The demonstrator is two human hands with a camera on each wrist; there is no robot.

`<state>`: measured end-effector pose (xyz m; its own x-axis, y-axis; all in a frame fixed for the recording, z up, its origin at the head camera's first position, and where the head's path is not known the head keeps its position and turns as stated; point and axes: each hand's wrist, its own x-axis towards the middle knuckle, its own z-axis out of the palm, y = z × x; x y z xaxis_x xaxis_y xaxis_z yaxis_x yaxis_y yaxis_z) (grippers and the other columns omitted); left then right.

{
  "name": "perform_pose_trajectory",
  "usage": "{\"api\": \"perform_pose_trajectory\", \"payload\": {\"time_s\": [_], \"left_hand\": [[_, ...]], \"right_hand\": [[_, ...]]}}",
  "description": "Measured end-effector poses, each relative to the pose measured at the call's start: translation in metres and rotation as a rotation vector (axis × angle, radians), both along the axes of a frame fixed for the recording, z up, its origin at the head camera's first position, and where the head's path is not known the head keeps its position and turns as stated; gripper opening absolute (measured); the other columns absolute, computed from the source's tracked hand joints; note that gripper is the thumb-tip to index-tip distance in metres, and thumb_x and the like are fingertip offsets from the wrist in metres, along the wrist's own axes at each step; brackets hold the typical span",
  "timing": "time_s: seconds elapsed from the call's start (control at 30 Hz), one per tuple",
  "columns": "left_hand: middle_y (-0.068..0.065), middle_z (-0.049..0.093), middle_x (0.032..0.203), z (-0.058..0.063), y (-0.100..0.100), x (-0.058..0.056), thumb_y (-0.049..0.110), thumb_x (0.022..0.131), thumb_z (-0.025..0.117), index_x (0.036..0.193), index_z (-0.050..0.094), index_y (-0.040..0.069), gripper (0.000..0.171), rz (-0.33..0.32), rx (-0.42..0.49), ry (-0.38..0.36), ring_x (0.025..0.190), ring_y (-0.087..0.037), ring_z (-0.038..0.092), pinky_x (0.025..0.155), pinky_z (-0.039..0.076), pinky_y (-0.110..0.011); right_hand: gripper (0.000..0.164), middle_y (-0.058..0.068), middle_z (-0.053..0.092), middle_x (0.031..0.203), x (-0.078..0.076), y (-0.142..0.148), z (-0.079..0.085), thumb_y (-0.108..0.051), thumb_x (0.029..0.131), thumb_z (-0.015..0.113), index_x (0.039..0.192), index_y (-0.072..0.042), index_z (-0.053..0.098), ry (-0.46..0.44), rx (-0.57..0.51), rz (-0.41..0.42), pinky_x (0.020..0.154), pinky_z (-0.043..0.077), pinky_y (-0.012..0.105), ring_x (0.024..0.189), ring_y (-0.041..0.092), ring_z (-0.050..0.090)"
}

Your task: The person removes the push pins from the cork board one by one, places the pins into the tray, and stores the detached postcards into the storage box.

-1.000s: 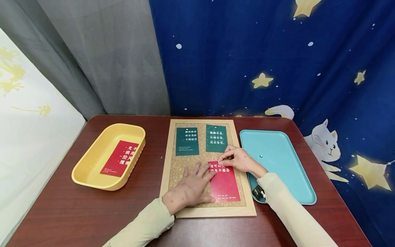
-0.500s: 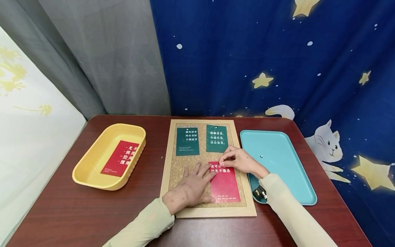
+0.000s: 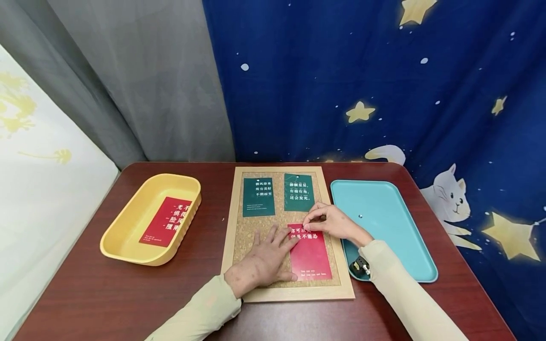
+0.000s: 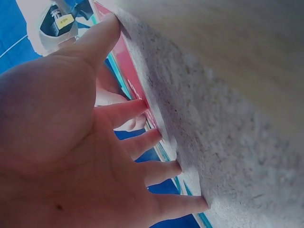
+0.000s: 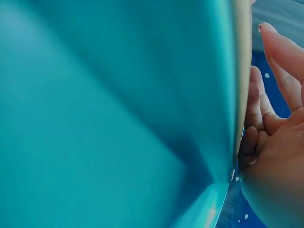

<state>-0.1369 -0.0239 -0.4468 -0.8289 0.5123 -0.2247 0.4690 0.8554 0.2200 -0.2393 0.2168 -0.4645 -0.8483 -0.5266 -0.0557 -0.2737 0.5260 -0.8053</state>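
I am pinning the red card (image 3: 310, 258) to the cork board (image 3: 245, 239), or so I am judging from how my two hands are working. The card is lying on the lower right part of the cork, below the right green card (image 3: 299, 193); the left green card (image 3: 258, 198) is sitting across from that one.

My left hand (image 3: 264, 259) is bracing, its fingers spread apart and gripping nothing: thumb and index are touching the card's left edge, while the others are resting on bare cork.

My right hand (image 3: 334, 221) is working at the card's top edge, thumb and index pinching together on what I am taking to be a pin (image 5: 260, 27). Only a tiny glint is showing, so I cannot tell how deep it is going.

The next move, I am thinking, is calling for a straight push into the cork, with my left fingers holding the card square, and for letting go only once the pin is biting. Another red card (image 3: 165, 221) is waiting in the yellow basket (image 3: 125, 239) on the worktop (image 3: 77, 289), likely wanting the lower left space that my left hand is covering.
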Motion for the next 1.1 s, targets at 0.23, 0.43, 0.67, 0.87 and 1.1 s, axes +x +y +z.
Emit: {"api": "perform_pose_trajectory", "payload": {"time_s": [0.23, 0.43, 0.67, 0.87, 1.1], "left_hand": [[-0.006, 0.031, 0.171, 0.0007, -0.0005, 0.0012, 0.067, 0.087, 0.071, 0.162, 0.038, 0.027, 0.091, 0.0, 0.003, 0.004, 0.16, -0.04, 0.025, 0.121, 0.028, -0.074], [-0.007, 0.032, 0.17, -0.0005, -0.0009, 0.0029, 0.067, 0.087, 0.071, 0.161, 0.038, 0.026, 0.091, -0.006, 0.004, 0.005, 0.16, -0.042, 0.026, 0.121, 0.028, -0.074], [-0.006, 0.03, 0.171, -0.0004, 0.0, 0.002, 0.069, 0.087, 0.07, 0.162, 0.037, 0.027, 0.092, -0.001, -0.007, 0.009, 0.16, -0.041, 0.026, 0.121, 0.028, -0.074], [-0.006, 0.03, 0.171, -0.0013, 0.0004, 0.0018, 0.068, 0.087, 0.07, 0.162, 0.037, 0.027, 0.092, -0.003, -0.003, 0.008, 0.16, -0.041, 0.026, 0.12, 0.029, -0.074], [-0.006, 0.03, 0.171, -0.0013, -0.0003, 0.0017, 0.067, 0.087, 0.071, 0.162, 0.037, 0.026, 0.092, -0.001, 0.008, 0.002, 0.16, -0.041, 0.025, 0.121, 0.028, -0.074]], "right_hand": [[0.01, 0.001, 0.07, 0.105, 0.0003, 0.0004, 0.0017, -0.026, 0.092, 0.08, 0.1, -0.02, 0.083, -0.003, 0.003, -0.011, 0.087, 0.048, 0.028, 0.101, 0.018, 0.058], [0.01, 0.001, 0.071, 0.105, 0.0, 0.0008, 0.0006, -0.025, 0.094, 0.079, 0.101, -0.02, 0.083, -0.004, -0.008, -0.006, 0.086, 0.047, 0.028, 0.098, 0.016, 0.058], [0.008, 0.002, 0.07, 0.102, -0.0014, 0.0021, 0.0021, -0.021, 0.095, 0.078, 0.1, -0.016, 0.082, 0.006, -0.03, -0.035, 0.081, 0.048, 0.026, 0.091, 0.015, 0.056], [0.008, 0.003, 0.071, 0.1, -0.0003, 0.0056, 0.0048, -0.021, 0.094, 0.079, 0.1, -0.016, 0.082, 0.025, -0.036, -0.073, 0.077, 0.047, 0.023, 0.088, 0.015, 0.056], [0.012, 0.008, 0.07, 0.103, -0.0005, 0.0091, 0.0052, -0.021, 0.095, 0.078, 0.101, -0.012, 0.081, 0.025, -0.057, -0.088, 0.075, 0.048, 0.022, 0.085, 0.017, 0.057]]}}
